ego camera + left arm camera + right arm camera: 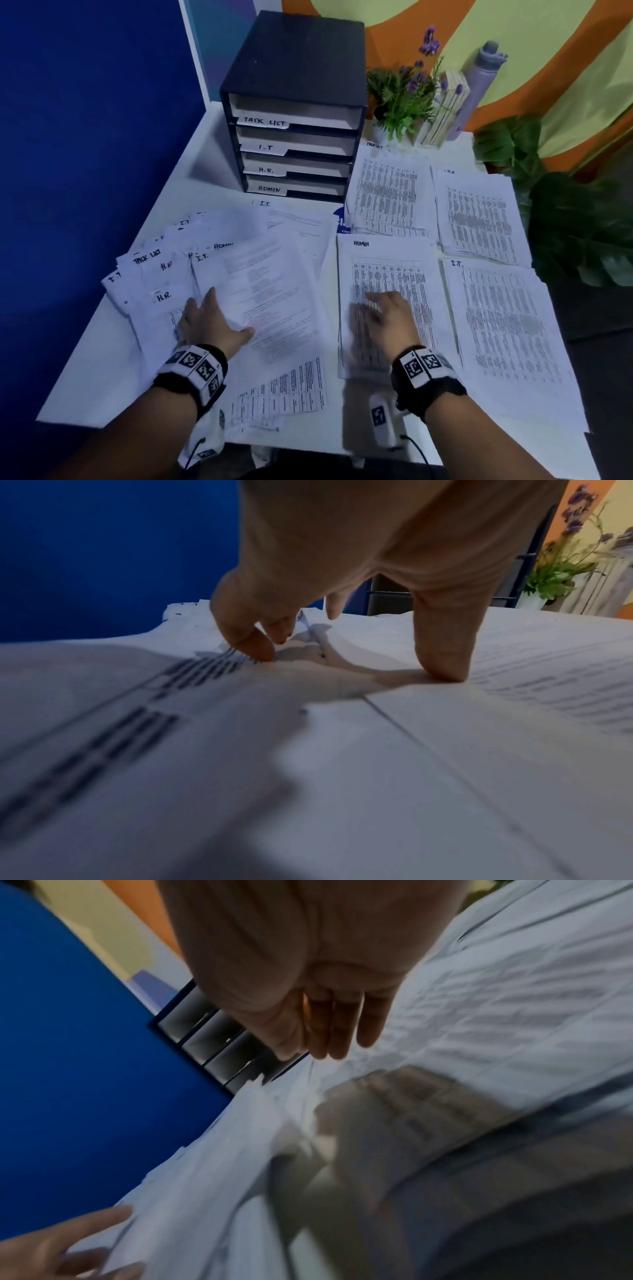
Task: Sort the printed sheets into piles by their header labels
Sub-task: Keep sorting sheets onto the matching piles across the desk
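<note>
Unsorted printed sheets lie fanned across the left of the white table, with hand-written headers I.T., H.R., TASK LIST and ADMIN showing. My left hand rests spread on this fan. Its fingertips and thumb press down on the paper. To the right lie sorted piles: TASK LIST, H.R., ADMIN and I.T.. My right hand is blurred over the ADMIN pile, with its fingers straight and together, holding nothing.
A black drawer organiser labelled TASK LIST, I.T., H.R. and ADMIN stands at the back. Beside it are a potted plant and a grey bottle. Large leaves crowd the right edge, and a blue wall bounds the left.
</note>
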Demonstrator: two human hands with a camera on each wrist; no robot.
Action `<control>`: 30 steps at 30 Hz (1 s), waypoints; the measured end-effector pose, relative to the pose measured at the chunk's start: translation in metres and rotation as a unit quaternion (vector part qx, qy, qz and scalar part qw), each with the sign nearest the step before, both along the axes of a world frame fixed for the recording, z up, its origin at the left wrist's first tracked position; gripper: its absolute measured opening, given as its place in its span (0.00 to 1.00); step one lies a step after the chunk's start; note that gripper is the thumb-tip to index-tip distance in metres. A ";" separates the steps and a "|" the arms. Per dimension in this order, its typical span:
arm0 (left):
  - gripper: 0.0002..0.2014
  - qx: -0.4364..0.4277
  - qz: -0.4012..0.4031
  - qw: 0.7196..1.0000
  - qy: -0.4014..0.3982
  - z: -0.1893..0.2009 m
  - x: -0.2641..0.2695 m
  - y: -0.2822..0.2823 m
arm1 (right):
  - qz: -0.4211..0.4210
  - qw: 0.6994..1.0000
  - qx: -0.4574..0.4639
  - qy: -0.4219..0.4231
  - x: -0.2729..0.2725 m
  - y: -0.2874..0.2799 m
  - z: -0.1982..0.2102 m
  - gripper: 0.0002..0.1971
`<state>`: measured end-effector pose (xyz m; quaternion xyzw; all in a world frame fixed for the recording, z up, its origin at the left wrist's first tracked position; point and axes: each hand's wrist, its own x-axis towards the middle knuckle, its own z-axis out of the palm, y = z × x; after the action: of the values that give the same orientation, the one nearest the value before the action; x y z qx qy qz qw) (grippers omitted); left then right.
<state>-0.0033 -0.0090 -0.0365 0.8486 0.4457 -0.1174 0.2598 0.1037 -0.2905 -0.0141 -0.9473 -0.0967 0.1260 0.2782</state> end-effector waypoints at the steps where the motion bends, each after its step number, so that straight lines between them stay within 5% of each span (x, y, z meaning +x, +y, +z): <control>1: 0.60 0.000 -0.004 1.000 -0.003 -0.001 -0.003 0.001 | 0.027 0.998 0.024 0.041 -0.002 0.015 0.000 0.21; 7: 0.62 -0.013 -0.022 0.999 -0.029 0.000 -0.016 0.006 | 0.014 0.983 0.061 0.174 -0.010 0.077 -0.011 0.33; 11: 0.51 -0.038 0.016 0.996 -0.081 0.001 -0.018 0.019 | -0.037 0.986 0.068 0.144 -0.011 0.093 -0.014 0.10; 14: 0.38 -0.138 0.070 0.977 -0.148 0.000 -0.019 0.026 | -0.093 0.979 0.100 0.153 -0.008 0.095 -0.023 0.02; 18: 0.32 -0.218 0.158 0.942 -0.201 0.006 -0.018 0.033 | -0.140 0.965 0.146 0.168 -0.008 0.094 -0.029 0.01; 25: 0.10 -0.171 0.146 0.957 -0.186 0.001 -0.025 0.047 | -0.167 0.973 0.094 0.132 0.002 0.073 -0.023 0.07; 30: 0.14 -0.149 0.144 0.965 -0.163 0.002 -0.024 0.050 | -0.244 0.937 0.166 0.189 0.001 0.063 -0.021 0.09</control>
<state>-0.0275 0.0410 -0.0342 0.7348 0.4924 -0.0039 0.4665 0.1047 -0.2278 -0.0347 -0.8409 0.1723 0.2128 0.4668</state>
